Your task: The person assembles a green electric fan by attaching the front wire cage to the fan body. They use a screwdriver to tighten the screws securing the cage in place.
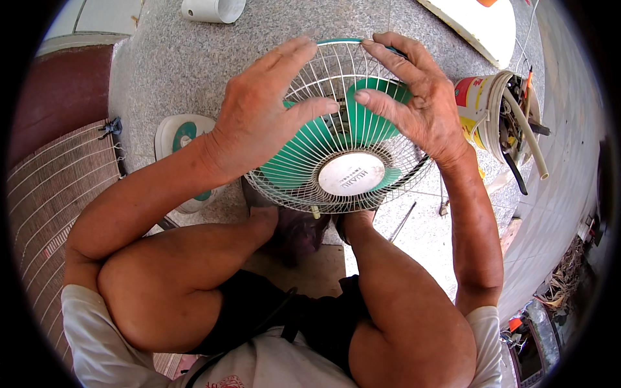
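An electric fan with green blades (370, 129) sits in front of me between my lower legs. Its white wire fan guard (336, 192) has a round white centre cap (351, 173) and faces up toward me at a tilt. Along the guard's upper left side, my left hand (265, 107) holds the rim, thumb stretched over the front wires. My right hand (417, 97) grips the upper right side the same way, fingers over the far edge and thumb across the wires. A short strip of green rim (339, 41) shows between the two hands. The back of the fan is hidden.
A white and green fan base (186, 132) lies at left beside a woven mat (58, 200). To the right, a bucket (482, 107) holds tools and a pipe. A thin screwdriver-like rod (402, 221) lies on the floor. A white cylinder (213, 9) lies at the far side.
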Motion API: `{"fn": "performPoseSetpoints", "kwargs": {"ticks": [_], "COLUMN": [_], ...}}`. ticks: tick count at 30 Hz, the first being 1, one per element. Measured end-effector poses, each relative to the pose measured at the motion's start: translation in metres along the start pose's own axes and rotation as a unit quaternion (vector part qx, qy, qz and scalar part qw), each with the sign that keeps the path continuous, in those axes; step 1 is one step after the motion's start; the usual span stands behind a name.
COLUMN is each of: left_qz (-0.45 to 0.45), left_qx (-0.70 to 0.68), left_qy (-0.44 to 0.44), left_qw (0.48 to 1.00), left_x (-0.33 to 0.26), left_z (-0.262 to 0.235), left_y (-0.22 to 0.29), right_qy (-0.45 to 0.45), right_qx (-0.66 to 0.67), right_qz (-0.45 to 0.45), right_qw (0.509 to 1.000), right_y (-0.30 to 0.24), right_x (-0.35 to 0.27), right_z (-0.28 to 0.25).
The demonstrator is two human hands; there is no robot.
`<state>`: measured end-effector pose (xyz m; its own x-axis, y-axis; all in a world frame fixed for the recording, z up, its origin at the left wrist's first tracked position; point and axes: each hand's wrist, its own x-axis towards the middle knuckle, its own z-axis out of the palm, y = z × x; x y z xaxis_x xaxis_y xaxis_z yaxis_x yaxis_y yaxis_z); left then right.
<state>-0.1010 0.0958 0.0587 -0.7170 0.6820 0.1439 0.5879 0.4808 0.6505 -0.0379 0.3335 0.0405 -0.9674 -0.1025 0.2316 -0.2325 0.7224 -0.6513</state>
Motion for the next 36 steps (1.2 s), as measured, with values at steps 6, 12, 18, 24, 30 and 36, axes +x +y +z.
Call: {"fn": "performPoseSetpoints", "kwargs": {"ticks": [6,12,18,24,30,36], "left_qz": [-0.013,-0.015,-0.032,-0.031,-0.070,-0.098], "left_qx": [-0.011,0.017,-0.008,-0.002,0.034,0.036], "left_qy": [-0.017,-0.009,-0.018,-0.022,-0.116,-0.131], "left_qw": [1.000,1.000,0.999,0.999,0.990,0.986], "left_x": [0.002,0.006,0.011,0.016,0.047,0.048], "left_z": [-0.003,0.000,0.000,0.000,0.007,0.011], "left_y": [0.001,0.004,0.006,0.002,-0.002,-0.001], "right_qy": [0.019,0.035,0.057,0.063,0.103,0.125], "right_qx": [-0.015,-0.006,-0.038,-0.047,-0.023,0.128], "right_qz": [-0.010,0.017,0.023,0.019,0.016,0.231], "right_qw": [1.000,0.999,0.997,0.997,0.994,0.956], "right_y": [0.000,0.003,0.011,0.009,0.009,0.015], "right_x": [-0.002,-0.003,-0.003,-0.005,-0.003,-0.017], "right_z": [0.002,0.006,0.009,0.009,0.009,0.002]}}
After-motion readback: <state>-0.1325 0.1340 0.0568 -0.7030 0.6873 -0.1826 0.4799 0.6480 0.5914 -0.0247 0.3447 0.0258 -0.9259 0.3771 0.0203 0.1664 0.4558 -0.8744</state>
